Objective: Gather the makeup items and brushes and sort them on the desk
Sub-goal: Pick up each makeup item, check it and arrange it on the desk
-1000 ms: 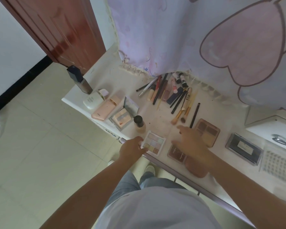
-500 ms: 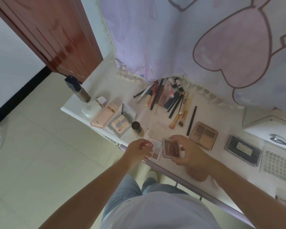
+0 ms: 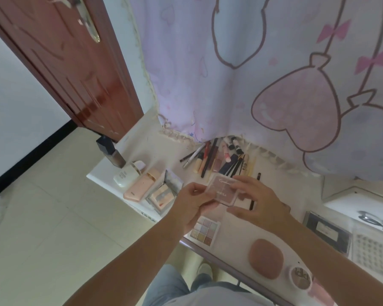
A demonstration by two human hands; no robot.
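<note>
1. You are standing at the white worktop (image 3: 155, 149), which is carrying the makeup under a pink heart-print curtain (image 3: 241, 85).
2. Your left hand (image 3: 191, 206) and right hand (image 3: 260, 203) are both pinching a small mauve palette (image 3: 222, 191), holding it raised above the worktop in front of the row of brushes and pencils (image 3: 219, 157). The left fingers are gripping its near-left edge and the right fingers its right side.
3. A pink puff (image 3: 265, 258) is lying near the front edge, with a round compact (image 3: 300, 279) just beside it.
4. A pastel nine-pan palette (image 3: 205, 230) is lying flat below your hands, near the front edge.
5. The palette you are holding is probably light, stiff and smooth, so it may be slipping under a loose pinch. Its pressed powder is likely fragile, and I cannot tell whether a lid is covering it. Keep gripping opposite edges, holding it level, and be lowering it flat rather than dropping it.
</note>
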